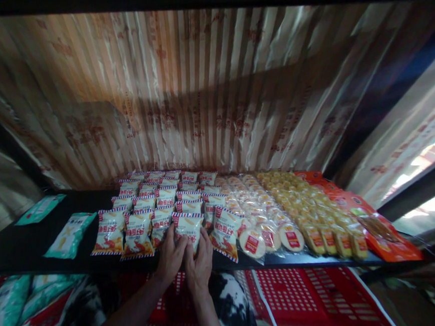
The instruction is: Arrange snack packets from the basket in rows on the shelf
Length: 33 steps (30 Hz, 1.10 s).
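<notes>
My left hand and my right hand close from both sides on one snack bag, white with a blue-and-red striped top edge, at the shelf's front edge. My fingers press its lower part, which they partly hide. To its left stand matching snack bags in rows running back to the rear sheet. Another matching bag leans at a tilt just right of my right hand. Beside that lie rows of clear-wrapped round crackers.
On the black shelf, teal bags lie at left; yellow-wrapped snacks and orange packets line the right. Below are a red basket and another basket with teal bags. A striped plastic sheet hangs behind.
</notes>
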Available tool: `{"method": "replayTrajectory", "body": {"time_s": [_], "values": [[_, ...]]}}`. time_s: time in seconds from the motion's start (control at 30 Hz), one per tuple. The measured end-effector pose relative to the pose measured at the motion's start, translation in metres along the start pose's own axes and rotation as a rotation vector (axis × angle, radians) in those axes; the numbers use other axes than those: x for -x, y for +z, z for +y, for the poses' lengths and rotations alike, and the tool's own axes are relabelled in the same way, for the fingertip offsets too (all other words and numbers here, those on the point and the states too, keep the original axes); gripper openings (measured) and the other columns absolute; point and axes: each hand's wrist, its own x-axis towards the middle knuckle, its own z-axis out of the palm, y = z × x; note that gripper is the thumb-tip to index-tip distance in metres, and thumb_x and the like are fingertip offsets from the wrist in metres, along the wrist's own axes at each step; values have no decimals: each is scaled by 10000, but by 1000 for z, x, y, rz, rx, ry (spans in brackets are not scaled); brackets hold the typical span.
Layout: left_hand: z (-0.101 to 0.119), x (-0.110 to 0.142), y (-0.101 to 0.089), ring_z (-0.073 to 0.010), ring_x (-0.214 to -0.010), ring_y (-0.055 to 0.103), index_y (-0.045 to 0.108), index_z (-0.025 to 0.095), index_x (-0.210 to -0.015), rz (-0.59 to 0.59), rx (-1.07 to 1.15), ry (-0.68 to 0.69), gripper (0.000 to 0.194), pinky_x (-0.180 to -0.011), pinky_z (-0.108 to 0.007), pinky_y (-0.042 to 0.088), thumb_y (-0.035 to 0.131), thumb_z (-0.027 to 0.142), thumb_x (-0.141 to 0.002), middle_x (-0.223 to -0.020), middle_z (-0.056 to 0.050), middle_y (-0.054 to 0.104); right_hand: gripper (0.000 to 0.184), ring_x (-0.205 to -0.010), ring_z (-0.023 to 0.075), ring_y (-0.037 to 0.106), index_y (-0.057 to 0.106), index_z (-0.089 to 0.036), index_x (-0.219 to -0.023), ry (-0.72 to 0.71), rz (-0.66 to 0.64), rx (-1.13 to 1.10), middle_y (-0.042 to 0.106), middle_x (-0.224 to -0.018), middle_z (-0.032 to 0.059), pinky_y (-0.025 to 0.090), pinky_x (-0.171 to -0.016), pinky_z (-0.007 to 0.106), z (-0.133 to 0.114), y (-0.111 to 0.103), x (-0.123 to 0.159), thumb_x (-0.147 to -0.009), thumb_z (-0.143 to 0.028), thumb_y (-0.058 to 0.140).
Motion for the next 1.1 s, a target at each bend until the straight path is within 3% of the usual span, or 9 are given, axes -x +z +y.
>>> {"method": "replayTrajectory", "body": {"time_s": [0.2, 0.4, 0.67, 1.1], "values": [[3, -3, 2, -252, -1282, 403, 421, 121, -1285, -14, -27, -22, 574, -1073, -409, 295, 496, 377, -777, -1333, -160, 487, 402, -1189, 256, 464, 505, -129, -1217, -19, 19, 2, 503, -1266, 174, 416, -948, 468, 6, 5, -1, -895, -360, 441], [0, -2, 7, -249, -1220, 468, 423, 116, -1271, -15, 23, 15, 576, -1037, -402, 348, 478, 393, -769, -1302, -162, 511, 387, -1218, 260, 435, 489, -140, -1231, -16, 1, 9, 475, -1299, 170, 407, -960, 476, 7, 3, 3, -901, -335, 435], [14, -2, 11, -261, -1183, 501, 454, 120, -1245, -2, 19, -42, 542, -1018, -418, 371, 473, 372, -765, -1268, -160, 541, 381, -1220, 259, 432, 474, -132, -1234, -16, 5, 29, 467, -1304, 175, 406, -961, 479, 6, 4, 0, -905, -316, 423], [4, -3, 16, -275, -1223, 467, 435, 116, -1265, 30, -20, -22, 572, -1032, -420, 360, 463, 411, -776, -1305, -165, 510, 409, -1230, 279, 425, 464, -143, -1258, 8, -2, 52, 460, -1316, 177, 410, -950, 486, 8, 7, 0, -903, -341, 418]]}}
